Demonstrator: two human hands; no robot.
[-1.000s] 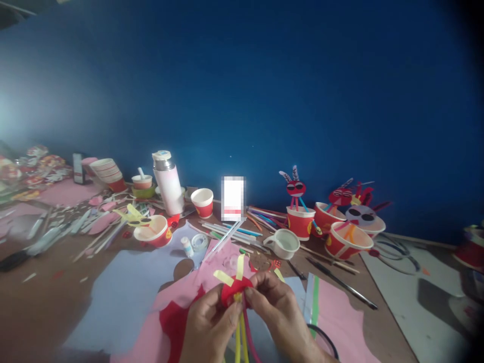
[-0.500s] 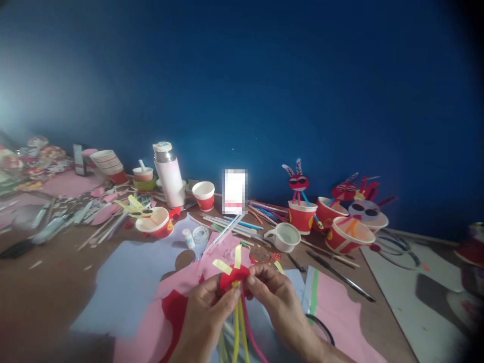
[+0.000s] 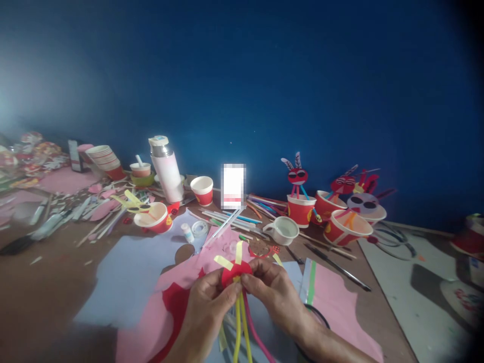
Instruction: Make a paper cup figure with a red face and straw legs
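Between my two hands is a red paper disc (image 3: 231, 275) with two pale yellow strips (image 3: 239, 252) sticking up from its top edge. My left hand (image 3: 209, 307) pinches the disc's left side, its thumb near the lower middle. My right hand (image 3: 274, 292) grips the right side, thumb pressed on the front by the disc's centre. Yellow pipe cleaners (image 3: 237, 327) hang down from the disc, with a magenta pipe cleaner (image 3: 254, 333) to their right. Where their top ends meet the disc is partly covered by my thumbs.
Pink paper (image 3: 340, 312) and blue paper (image 3: 124, 277) lie under and around my hands. Behind stand a white mug (image 3: 285, 233), a flask (image 3: 166, 174), a red paper cup (image 3: 202, 194) and cups with paper figures (image 3: 300, 212). A pen (image 3: 340, 268) lies to the right.
My right thumb has shifted left and up onto the disc's front, toward its centre. The disc faces the camera a little more. The view has tilted slightly.
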